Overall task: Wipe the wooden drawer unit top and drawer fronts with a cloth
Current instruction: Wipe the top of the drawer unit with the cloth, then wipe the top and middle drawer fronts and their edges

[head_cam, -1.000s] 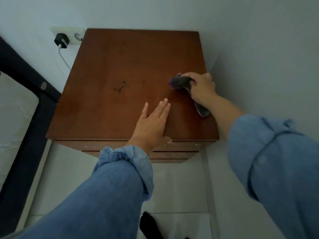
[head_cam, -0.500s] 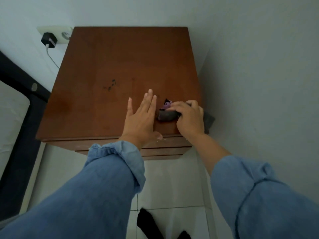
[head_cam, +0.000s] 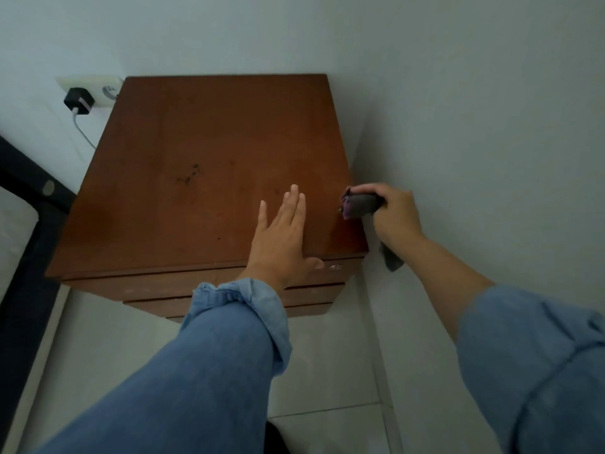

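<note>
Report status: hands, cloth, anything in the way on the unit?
Left hand flat on drawer unit top, open. Right hand gripping cloth at right edge. Dark marks mid-top; no objects in the way.

The left hand (head_cam: 281, 239) is lying flat, palm down, with the fingers (head_cam: 296, 204) stretched straight and close together and the thumb sticking out sideways over an edge below it. The rolled blue sleeve (head_cam: 242, 309) is sitting just behind its wrist. To its right and well apart, the right hand (head_cam: 394, 213) is curling into a fist, knuckles up, clenching something, its bare forearm (head_cam: 448, 270) reaching back to another rolled cuff.
</note>
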Tool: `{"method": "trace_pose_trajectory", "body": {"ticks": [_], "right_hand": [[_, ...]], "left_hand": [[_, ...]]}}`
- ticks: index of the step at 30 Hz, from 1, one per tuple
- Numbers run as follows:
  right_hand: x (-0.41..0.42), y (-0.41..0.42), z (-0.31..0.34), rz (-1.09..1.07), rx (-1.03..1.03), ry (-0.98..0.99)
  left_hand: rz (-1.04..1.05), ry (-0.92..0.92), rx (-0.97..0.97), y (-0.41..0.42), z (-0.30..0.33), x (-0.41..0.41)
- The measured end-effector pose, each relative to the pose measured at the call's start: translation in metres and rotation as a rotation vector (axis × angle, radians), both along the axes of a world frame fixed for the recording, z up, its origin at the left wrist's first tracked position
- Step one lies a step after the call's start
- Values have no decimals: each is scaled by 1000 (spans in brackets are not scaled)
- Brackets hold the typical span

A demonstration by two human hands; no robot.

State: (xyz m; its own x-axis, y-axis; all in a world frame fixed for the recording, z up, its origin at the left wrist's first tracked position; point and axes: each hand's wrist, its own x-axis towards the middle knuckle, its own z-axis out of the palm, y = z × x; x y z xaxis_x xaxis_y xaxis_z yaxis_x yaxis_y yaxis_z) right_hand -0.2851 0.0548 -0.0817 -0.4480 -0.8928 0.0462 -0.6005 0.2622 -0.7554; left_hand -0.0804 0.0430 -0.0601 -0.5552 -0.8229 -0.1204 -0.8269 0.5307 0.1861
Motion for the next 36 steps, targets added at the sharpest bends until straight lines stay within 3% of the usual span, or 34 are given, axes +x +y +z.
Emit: {"method": "trace_pose_trajectory", "body": {"ticks": [9,29,33,36], "right_hand": [[-5,-101,-22,-34,113,1],[35,53,-42,14,-54,67],[36,73,-30,23,-65,-102],[32,86,-15,-23,40,-224]], "left_hand": [[-16,-57,-59,-8,-30,-12],[31,-156,-128,4,-40,-17],[23,-172,-185,11,-41,-12],[65,-140,-186,26,-39,1]]}}
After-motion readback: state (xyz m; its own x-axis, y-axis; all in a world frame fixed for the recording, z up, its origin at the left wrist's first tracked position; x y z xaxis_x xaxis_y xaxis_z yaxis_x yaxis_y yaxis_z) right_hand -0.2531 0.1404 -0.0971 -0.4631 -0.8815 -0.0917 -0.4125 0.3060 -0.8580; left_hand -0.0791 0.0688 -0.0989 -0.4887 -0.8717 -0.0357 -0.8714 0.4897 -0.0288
